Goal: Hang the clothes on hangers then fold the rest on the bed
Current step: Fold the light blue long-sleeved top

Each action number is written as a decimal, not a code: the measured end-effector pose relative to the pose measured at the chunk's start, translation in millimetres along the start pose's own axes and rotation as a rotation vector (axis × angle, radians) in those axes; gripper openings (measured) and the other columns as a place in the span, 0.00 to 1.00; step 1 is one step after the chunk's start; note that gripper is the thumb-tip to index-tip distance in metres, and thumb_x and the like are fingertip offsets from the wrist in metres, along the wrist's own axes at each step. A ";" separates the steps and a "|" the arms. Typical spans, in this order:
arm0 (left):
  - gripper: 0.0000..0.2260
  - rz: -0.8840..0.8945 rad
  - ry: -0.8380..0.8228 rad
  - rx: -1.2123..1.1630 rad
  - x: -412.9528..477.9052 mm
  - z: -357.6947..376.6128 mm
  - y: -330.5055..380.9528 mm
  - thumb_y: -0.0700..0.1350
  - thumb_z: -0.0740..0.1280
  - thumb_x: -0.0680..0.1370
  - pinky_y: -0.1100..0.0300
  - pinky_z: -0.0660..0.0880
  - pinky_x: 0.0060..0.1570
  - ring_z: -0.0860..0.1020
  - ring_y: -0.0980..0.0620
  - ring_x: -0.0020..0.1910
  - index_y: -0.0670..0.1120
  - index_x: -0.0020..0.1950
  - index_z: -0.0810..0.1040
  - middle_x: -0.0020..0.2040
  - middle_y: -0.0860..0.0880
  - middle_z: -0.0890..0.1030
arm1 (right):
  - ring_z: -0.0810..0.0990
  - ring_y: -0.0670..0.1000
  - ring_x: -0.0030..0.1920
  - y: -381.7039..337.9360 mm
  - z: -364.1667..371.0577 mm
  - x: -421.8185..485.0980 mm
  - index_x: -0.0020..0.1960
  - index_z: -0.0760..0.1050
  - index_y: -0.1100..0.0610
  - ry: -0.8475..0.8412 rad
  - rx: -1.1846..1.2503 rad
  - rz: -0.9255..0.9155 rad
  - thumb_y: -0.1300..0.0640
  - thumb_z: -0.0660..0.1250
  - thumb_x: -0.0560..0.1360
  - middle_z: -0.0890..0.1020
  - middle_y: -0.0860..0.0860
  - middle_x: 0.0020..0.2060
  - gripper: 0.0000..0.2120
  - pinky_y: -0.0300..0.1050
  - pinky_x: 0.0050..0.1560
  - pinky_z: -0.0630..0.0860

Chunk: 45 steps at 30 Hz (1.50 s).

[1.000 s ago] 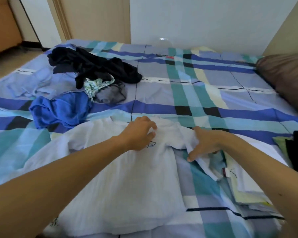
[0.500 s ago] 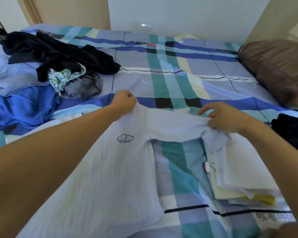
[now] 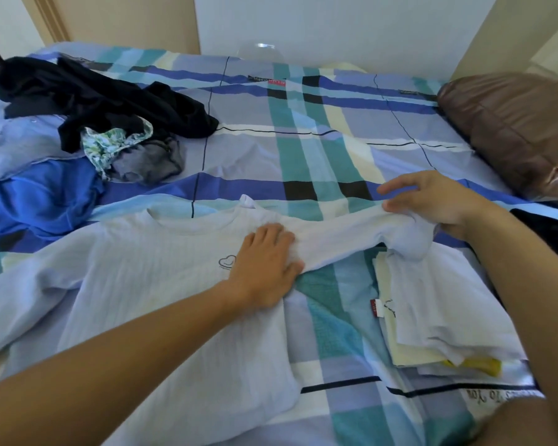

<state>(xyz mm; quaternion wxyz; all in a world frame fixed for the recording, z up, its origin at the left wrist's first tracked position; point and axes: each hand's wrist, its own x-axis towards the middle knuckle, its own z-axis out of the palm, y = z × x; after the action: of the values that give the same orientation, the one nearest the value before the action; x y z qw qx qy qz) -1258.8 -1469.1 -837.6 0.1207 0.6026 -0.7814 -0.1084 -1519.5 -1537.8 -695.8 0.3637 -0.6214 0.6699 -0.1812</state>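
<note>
White shirt (image 3: 161, 284): spread face-up on the bed (image 3: 303, 149), near edge.
Left hand (image 3: 264, 268): flat, fingers straight, pressing the chest, apparently to anchor it.
Right hand (image 3: 432, 204): pinching the sleeve (image 3: 345, 239) end, pulled taut, probably for folding inward.
Folded stack (image 3: 438, 310): just beside, to the right.
Unfolded heap (image 3: 110, 101): far left.

A white shirt (image 3: 161, 284) is spread on the plaid-sheeted bed (image 3: 335, 149). Just right of the shirt a stack of folded clothes (image 3: 432, 317) is laid. Beyond it to the left a blue garment (image 3: 39, 201), a black garment (image 3: 103, 101) and a grey garment (image 3: 149, 162) are heaped; far right, a brown pillow (image 3: 512, 130) is set.
</note>
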 end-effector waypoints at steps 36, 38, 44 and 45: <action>0.20 -0.721 0.008 -0.058 -156.3 -179.1 -215.5 0.52 0.73 0.76 0.53 0.73 0.55 0.77 0.45 0.56 0.43 0.63 0.76 0.60 0.45 0.79 | 0.71 0.50 0.69 -90.0 223.9 -48.9 0.68 0.72 0.45 -0.360 -0.366 -0.599 0.48 0.68 0.80 0.73 0.46 0.69 0.17 0.47 0.72 0.66; 0.28 -0.804 -0.219 -0.059 -180.9 -178.0 -226.0 0.62 0.73 0.74 0.55 0.72 0.56 0.76 0.47 0.57 0.45 0.65 0.74 0.62 0.48 0.77 | 0.72 0.49 0.68 -106.8 242.7 -56.0 0.67 0.72 0.44 -0.365 -0.318 -0.661 0.48 0.68 0.80 0.74 0.45 0.69 0.17 0.48 0.72 0.66; 0.25 -0.853 -0.409 -0.160 -225.3 -176.7 -243.9 0.61 0.76 0.70 0.56 0.75 0.54 0.78 0.50 0.52 0.47 0.57 0.77 0.54 0.51 0.80 | 0.74 0.50 0.65 -147.4 310.4 -75.7 0.68 0.73 0.49 -0.440 -0.212 -0.742 0.51 0.69 0.79 0.74 0.49 0.66 0.18 0.44 0.67 0.67; 0.19 -0.856 -0.414 -0.202 -232.4 -178.8 -249.9 0.57 0.77 0.70 0.57 0.75 0.49 0.79 0.50 0.48 0.47 0.53 0.79 0.49 0.50 0.81 | 0.74 0.51 0.65 -149.6 317.8 -76.3 0.68 0.73 0.50 -0.445 -0.218 -0.744 0.52 0.69 0.79 0.74 0.50 0.65 0.18 0.44 0.67 0.68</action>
<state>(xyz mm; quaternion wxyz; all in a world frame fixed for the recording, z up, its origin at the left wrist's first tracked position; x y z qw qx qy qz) -916.1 -1311.0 -760.5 -0.0348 0.8209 -0.4564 -0.3414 -1191.1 -1422.0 -784.7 0.3416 -0.8786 0.3214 -0.0898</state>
